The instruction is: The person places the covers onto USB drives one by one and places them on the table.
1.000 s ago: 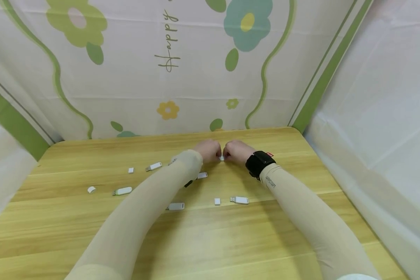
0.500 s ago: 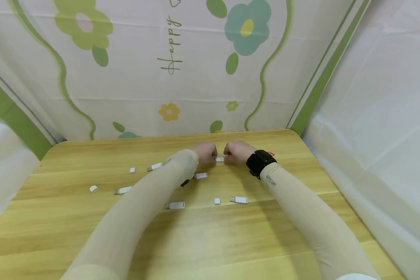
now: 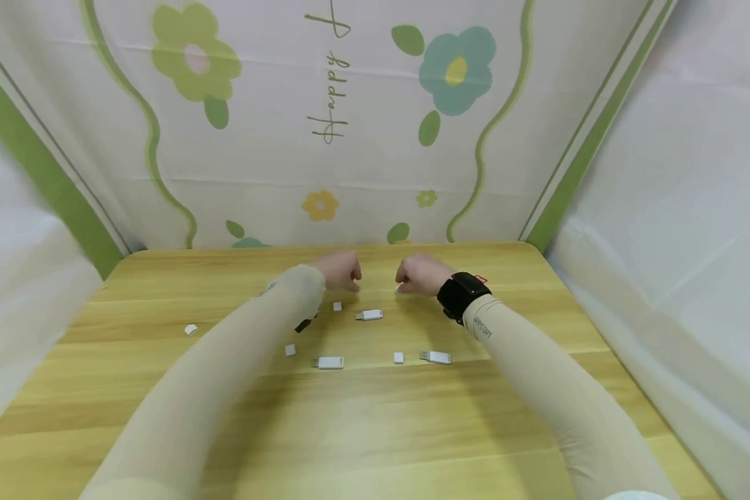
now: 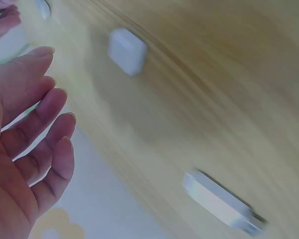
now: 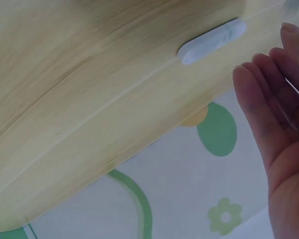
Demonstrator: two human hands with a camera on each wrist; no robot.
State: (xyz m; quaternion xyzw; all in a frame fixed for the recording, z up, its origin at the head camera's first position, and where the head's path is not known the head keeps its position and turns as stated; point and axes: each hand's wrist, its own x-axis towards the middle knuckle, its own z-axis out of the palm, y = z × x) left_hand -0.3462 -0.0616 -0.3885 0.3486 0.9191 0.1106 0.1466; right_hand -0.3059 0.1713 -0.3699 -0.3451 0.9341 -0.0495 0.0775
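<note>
Rounded white USB stick (image 5: 212, 41) is laid flat on the wooden table (image 3: 450, 430), toward its far edge and just beside the fingertips of the right hand (image 3: 420, 273); in the head view it is mostly hidden by that hand. No metal plug is shown at either end, so it may be judged to be capped, though this cannot be confirmed. It is expected to be light, stiff and smooth, easily slid along the wood by a stray touch but hardly hurt by a firm pinch. It would best be taken across the middle, by its two long edges. Nothing is held by either hand: the right is loosely cupped, with a gap left between fingers and stick, and the left hand (image 3: 339, 269) is relaxed, its fingers half bent, near a small white cap (image 3: 337, 306). Close to that cap an uncapped stick (image 3: 369, 315) is seen, its plug pointed left. Nearer the person, a front stick (image 3: 331, 362), a tilted cap (image 3: 290, 350), a square cap (image 3: 398, 357) and a right-hand stick (image 3: 436, 357) are spread out, and a curved cap (image 3: 191, 328) is found far left. Part of the table is screened by the left sleeve (image 3: 196, 375), and any small parts behind it could be knocked
</note>
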